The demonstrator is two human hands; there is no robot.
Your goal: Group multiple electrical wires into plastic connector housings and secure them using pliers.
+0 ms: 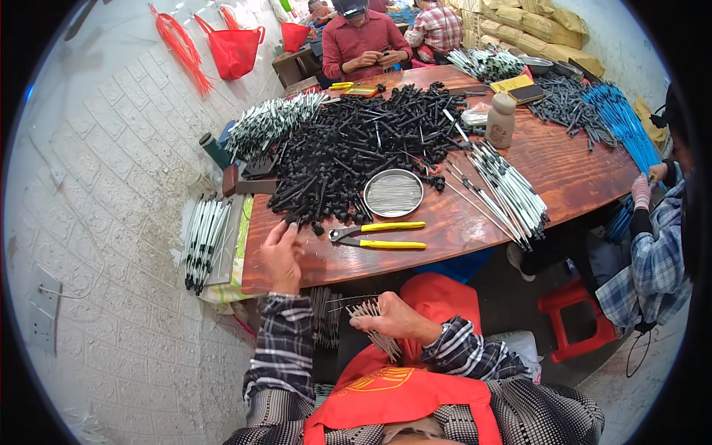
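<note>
A bundle of thin metal pins (374,326) is clenched in the right hand (397,317) below the worktop (460,222) edge — the left hand (282,256), grip released, rests at the black parts heap (356,148); one pair of yellow-handled pliers (378,236) lies beside it.

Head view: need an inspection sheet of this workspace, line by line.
Surface: wooden table, crowded.
Job's things: left hand at the edge of the pile of black parts; right hand holds a bundle of thin rods.
Clutter: yellow-handled pliers, round metal dish, bottle, white rod bundles.
Hands: both bare.
Cables: nothing seen.
Surroundings: other people at the table, red stool, red bags.
</note>
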